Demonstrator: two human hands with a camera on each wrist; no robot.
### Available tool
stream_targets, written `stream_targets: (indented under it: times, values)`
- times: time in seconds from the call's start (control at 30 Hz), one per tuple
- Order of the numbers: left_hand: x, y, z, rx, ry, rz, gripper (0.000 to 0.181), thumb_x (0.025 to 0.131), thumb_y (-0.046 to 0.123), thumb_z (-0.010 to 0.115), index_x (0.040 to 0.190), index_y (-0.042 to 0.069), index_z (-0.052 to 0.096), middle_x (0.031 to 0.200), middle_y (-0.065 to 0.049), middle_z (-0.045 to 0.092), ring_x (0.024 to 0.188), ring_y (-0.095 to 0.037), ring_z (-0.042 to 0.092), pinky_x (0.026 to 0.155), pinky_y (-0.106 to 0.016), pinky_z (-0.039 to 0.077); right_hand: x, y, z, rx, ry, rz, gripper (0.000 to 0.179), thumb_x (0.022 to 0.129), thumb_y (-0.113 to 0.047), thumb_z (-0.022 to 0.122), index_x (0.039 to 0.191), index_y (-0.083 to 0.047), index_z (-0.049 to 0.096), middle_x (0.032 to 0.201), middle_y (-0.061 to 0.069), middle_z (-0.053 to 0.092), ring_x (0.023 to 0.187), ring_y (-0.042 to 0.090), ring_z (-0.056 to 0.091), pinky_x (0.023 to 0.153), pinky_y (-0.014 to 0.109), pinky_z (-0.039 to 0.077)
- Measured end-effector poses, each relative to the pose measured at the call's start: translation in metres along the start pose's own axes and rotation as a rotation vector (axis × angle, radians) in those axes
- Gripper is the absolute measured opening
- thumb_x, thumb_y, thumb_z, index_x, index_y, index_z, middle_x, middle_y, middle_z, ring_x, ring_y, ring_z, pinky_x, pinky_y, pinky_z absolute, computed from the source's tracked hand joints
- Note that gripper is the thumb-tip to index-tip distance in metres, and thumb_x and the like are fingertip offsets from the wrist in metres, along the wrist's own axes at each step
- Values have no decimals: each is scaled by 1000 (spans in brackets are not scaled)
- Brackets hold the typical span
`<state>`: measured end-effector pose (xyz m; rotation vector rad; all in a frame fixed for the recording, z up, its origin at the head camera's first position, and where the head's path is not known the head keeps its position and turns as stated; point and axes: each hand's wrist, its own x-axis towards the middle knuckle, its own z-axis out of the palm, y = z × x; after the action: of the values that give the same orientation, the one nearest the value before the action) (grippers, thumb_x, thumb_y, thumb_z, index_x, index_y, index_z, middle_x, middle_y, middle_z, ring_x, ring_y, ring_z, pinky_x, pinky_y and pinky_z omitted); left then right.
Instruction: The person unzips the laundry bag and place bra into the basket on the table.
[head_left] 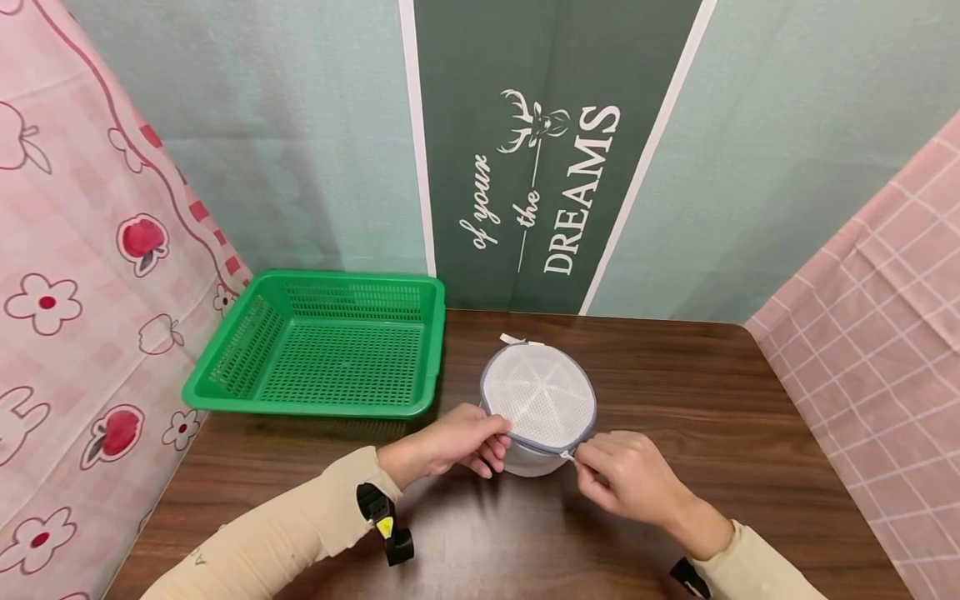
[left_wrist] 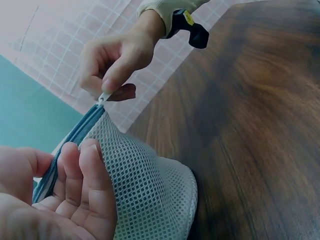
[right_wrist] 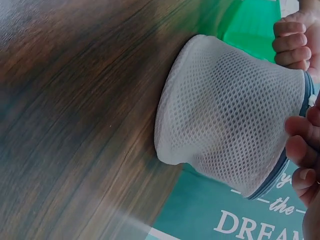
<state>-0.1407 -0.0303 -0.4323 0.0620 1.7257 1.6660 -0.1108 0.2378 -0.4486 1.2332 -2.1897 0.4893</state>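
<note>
The person is at work on the zip (left_wrist: 76, 131) of a small white mesh bag (head_left: 538, 392), which stands on the brown table (head_left: 675, 383), low in the head view and a bit right of the middle. The left hand (head_left: 465, 437) is at the bag's lower left edge in that view. Its thumb and first finger pinch the rim by the zip, and its other fingers are loosely bent. The right hand (head_left: 626, 475) is at the bag's lower right. Its thumb and finger pinch the little white zip pull (left_wrist: 103, 97), with the other fingers curled in. So the step in hand looks like working the zip, with one hand to steady the bag and one to tug. Which way the pull is meant to go is hard to tell. The next move seems to call for a soft, even pull along the curved edge, with the rim held tight so that the cloth does not bunch and jam. The bag's soft side sags a little, so a hard tug could tip it. A green basket (head_left: 300, 407) sits at the middle left of the head view, apart from the bag.
</note>
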Motion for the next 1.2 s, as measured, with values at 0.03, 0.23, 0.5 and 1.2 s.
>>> stream_targets:
  times: [0.03, 0.23, 0.5, 1.2]
  values:
    - [0, 0, -1, -2, 5, 1, 24, 96, 19, 58, 86, -2, 64, 68, -3, 61, 58, -10, 63, 48, -19, 54, -1, 1, 0, -4, 4, -1, 16, 81, -13, 50, 68, -21, 48, 63, -16, 37, 56, -3, 30, 47, 12, 26]
    - [0, -1, -1, -29, 22, -2, 24, 96, 18, 57, 85, -2, 63, 67, -2, 60, 57, -9, 62, 48, -19, 54, -3, 1, -1, -2, -6, 10, 16, 82, -14, 49, 67, -21, 49, 63, -15, 36, 56, -2, 30, 48, 11, 25]
    - [-3, -8, 6, -80, 46, 20, 30, 101, 26, 56, 84, 2, 62, 69, -2, 59, 57, -10, 61, 47, -21, 55, -7, -3, 2, -23, 4, 36, 18, 83, -16, 50, 66, -22, 46, 63, -17, 33, 55, -4, 27, 48, 11, 22]
    - [-8, -18, 36, -62, -42, 15, 51, 106, 42, 50, 96, -5, 67, 76, -5, 65, 62, -13, 63, 48, -26, 57, 0, -17, 9, -61, 66, 112, 29, 101, -24, 45, 77, -18, 61, 61, -14, 44, 52, -2, 37, 44, 16, 34]
